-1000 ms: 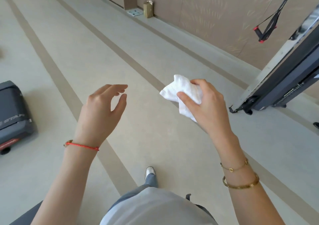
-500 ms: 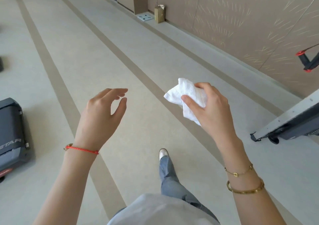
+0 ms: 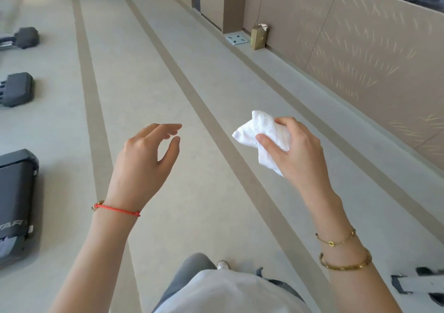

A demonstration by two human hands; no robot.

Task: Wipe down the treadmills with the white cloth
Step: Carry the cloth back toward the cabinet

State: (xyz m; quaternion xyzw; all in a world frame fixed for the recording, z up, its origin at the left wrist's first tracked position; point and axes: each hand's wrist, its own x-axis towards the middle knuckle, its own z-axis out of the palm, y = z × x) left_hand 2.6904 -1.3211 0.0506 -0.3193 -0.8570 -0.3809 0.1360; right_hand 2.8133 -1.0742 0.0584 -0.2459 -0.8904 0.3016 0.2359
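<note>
Only one piece of text can be read. On the dark treadmill (image 3: 16, 207) at the left edge of the view, well apart from the left hand (image 3: 144, 161) and lower than it, pale letters "TAR" stand on the end cover; the start of the word is cut off by the picture edge. A small white sticker sits just beside these letters, but its print is too small to read. No other text is legible.
</note>
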